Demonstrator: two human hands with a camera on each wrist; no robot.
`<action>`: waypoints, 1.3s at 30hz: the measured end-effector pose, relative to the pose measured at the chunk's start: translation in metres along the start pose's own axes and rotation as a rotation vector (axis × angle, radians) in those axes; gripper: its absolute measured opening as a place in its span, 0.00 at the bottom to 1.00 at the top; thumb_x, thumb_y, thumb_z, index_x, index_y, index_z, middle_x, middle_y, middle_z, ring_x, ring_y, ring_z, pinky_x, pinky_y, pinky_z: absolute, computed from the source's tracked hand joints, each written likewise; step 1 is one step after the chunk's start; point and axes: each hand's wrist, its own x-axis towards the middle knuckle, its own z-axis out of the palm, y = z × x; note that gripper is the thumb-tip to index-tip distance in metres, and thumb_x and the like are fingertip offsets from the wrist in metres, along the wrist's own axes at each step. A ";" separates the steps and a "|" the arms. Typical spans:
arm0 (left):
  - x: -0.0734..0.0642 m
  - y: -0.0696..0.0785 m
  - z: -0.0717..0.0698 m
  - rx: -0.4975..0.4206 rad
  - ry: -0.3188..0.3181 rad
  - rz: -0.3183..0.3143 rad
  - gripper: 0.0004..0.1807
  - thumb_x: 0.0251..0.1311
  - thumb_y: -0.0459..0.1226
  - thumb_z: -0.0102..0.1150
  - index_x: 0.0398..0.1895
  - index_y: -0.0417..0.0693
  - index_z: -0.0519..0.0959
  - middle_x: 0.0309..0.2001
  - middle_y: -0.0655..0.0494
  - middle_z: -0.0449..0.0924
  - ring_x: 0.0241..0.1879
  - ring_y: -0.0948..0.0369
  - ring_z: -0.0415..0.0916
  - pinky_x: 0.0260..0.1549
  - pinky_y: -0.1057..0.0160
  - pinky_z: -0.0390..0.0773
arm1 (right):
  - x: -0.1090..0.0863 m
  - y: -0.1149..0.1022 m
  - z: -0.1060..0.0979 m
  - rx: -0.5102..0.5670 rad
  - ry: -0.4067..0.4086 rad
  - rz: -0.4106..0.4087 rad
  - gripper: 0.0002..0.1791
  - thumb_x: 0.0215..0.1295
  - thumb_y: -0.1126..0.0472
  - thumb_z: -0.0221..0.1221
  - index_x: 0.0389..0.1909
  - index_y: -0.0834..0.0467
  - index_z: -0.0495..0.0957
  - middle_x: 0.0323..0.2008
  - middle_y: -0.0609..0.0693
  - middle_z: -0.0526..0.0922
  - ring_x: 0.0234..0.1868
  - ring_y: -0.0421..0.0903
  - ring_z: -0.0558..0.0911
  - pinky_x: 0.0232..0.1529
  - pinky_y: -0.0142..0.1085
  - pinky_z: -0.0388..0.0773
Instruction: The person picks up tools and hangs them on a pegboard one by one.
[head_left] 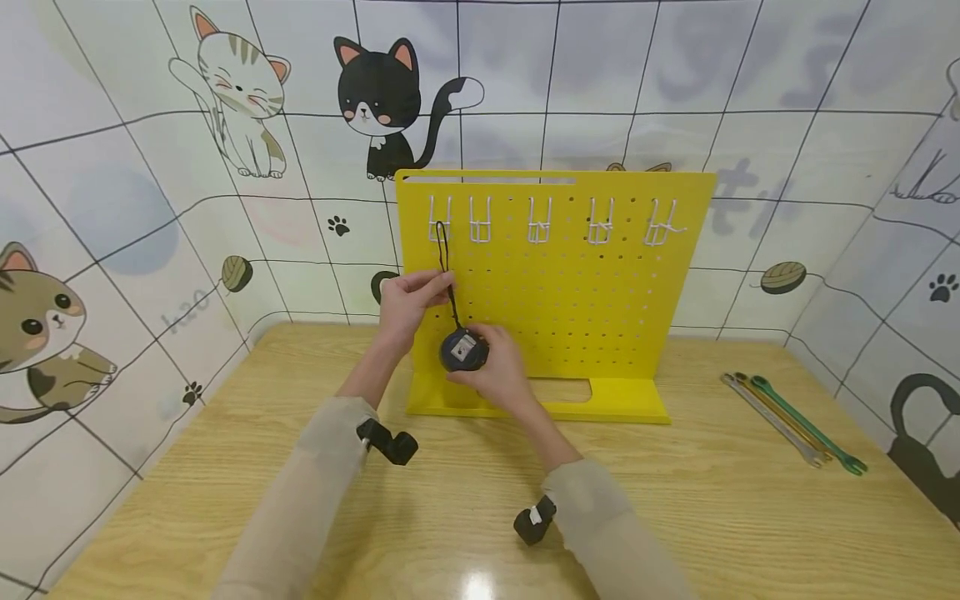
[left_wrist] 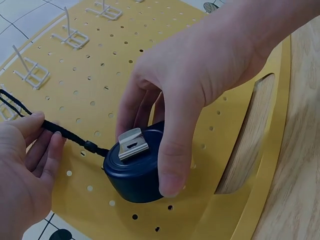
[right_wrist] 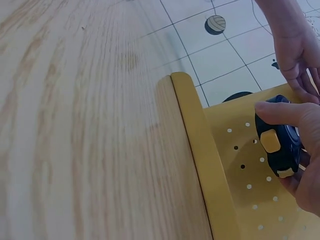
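A dark blue tape measure (head_left: 463,350) with a metal belt clip (left_wrist: 133,145) and a yellow button (right_wrist: 270,141) is in front of the yellow pegboard (head_left: 555,300). My right hand (head_left: 498,367) grips its body, with the thumb on one side and fingers on the other. My left hand (head_left: 405,304) pinches the black wrist strap (left_wrist: 65,132) between thumb and fingers. The strap's loop rises in front of the leftmost white wire hook (head_left: 439,208); whether it is over the hook I cannot tell.
Several more white hooks (head_left: 538,221) run along the pegboard's upper part. To the right on the wooden table (head_left: 465,483) lie three wrenches, one of them green (head_left: 806,423). A tiled wall with cartoon cats (head_left: 378,92) stands behind.
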 end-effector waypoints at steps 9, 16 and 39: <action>0.005 -0.001 -0.003 0.055 -0.004 0.027 0.16 0.62 0.36 0.70 0.46 0.29 0.85 0.33 0.54 0.88 0.30 0.59 0.85 0.41 0.63 0.86 | 0.006 0.002 0.020 -0.026 0.023 0.052 0.43 0.45 0.62 0.81 0.63 0.64 0.71 0.58 0.60 0.73 0.59 0.57 0.71 0.63 0.50 0.71; 0.008 -0.002 -0.009 0.064 -0.050 0.058 0.15 0.64 0.33 0.68 0.47 0.28 0.84 0.34 0.54 0.88 0.31 0.58 0.84 0.40 0.63 0.86 | 0.008 -0.001 0.031 -0.092 0.009 0.040 0.46 0.45 0.63 0.81 0.64 0.64 0.68 0.60 0.60 0.70 0.62 0.57 0.68 0.66 0.48 0.69; 0.001 0.005 -0.027 0.194 -0.104 0.034 0.16 0.66 0.34 0.66 0.52 0.32 0.82 0.47 0.44 0.86 0.37 0.59 0.83 0.39 0.63 0.85 | 0.014 0.000 0.031 -0.087 0.006 -0.033 0.27 0.62 0.66 0.70 0.60 0.63 0.73 0.58 0.59 0.73 0.60 0.55 0.73 0.64 0.46 0.73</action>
